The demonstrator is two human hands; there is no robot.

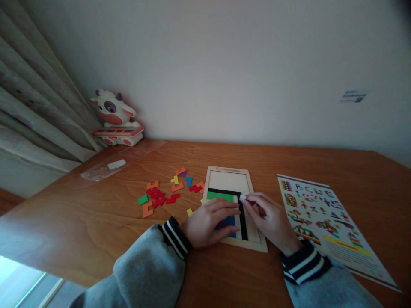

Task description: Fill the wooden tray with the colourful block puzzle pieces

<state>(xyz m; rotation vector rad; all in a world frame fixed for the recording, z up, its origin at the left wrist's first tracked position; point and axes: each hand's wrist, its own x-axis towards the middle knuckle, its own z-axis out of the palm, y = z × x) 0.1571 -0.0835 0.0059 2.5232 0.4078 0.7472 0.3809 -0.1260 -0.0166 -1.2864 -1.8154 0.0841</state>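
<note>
Delicately, the right hand [269, 217] is pinching a small white piece [243, 197] over the wooden tray [227, 170], right side, while the left hand [210, 220], fingers loosely open and low, is risking nudging inlaid pieces [221, 195] askew.

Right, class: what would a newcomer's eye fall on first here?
Probably the toy cow with its keyboard, against the wall at the far left. Next, the bright loose pieces scattered left of the wooden tray. Then the two hands over that tray, the right pinching a small white piece, the left spread flat.
</note>
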